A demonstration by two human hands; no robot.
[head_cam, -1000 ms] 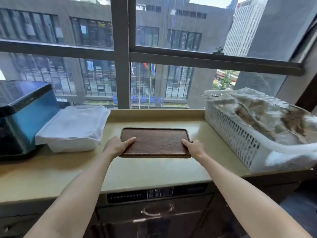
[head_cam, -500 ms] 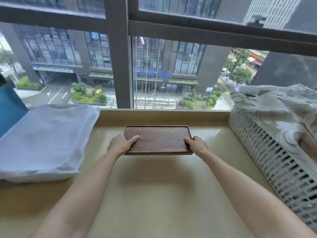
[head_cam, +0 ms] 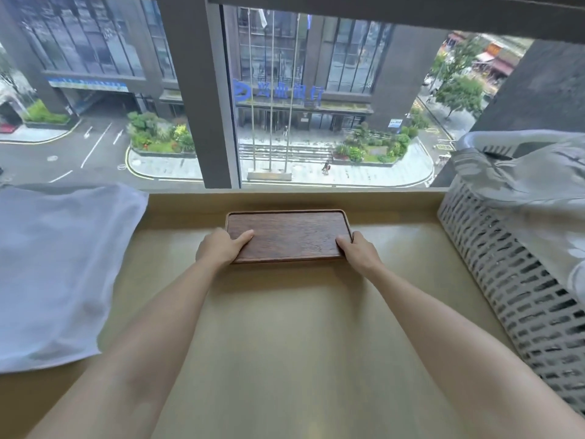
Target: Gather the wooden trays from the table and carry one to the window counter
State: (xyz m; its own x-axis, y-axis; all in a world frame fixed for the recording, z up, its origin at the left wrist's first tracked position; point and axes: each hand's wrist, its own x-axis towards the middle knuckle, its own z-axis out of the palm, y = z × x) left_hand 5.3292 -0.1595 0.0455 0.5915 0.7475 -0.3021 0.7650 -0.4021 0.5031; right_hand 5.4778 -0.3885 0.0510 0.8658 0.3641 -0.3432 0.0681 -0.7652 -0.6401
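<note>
Wooden tray lying at 12 o'clock on tabletop by window, left hand and right hand gripping its short ends, white cloth at 9, basket at 3

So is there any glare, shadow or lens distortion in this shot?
Head view: daylight from the window puts a soft sheen on the counter; a faint shadow lies under the wooden tray; wide-angle bending splays the white basket and forearms; edges look slightly soft.
</note>
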